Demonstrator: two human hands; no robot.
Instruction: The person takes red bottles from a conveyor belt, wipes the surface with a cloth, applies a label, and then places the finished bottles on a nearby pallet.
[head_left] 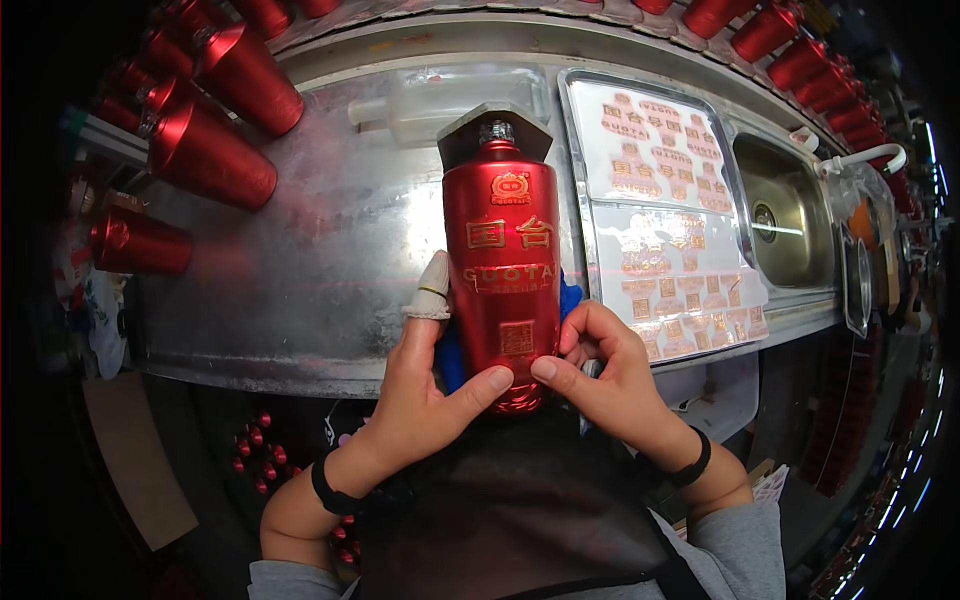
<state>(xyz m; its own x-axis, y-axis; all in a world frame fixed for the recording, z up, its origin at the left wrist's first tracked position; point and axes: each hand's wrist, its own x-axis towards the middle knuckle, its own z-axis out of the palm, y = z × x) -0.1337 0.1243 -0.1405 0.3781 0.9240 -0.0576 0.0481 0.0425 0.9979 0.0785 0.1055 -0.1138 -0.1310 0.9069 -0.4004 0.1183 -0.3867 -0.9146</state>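
A glossy red bottle (485, 345) with gold raised lettering and emblems lies between my hands, its bare neck pointing away from me. My left hand (420, 385) grips its lower left side, thumb across the front near the base. A whitish finger cover (430, 288) with a dark band sits on one finger of that hand. Opposite it, my right hand (600, 375) holds the lower right side, thumb pressed on the front and other fingers curled. Blue cloth (570, 298) peeks out behind the bottle on both sides. A dark, angular-edged piece (462, 140) shows behind the neck.
Beneath is a metal worktop (330, 220). To the right, a metal tray (578, 130) carries white sheets of gold stickers (650, 240), beside a sink (775, 255) with a white faucet (870, 156). Several red bottles (210, 155) line the left and far edges. A clear container (450, 95) stands behind.
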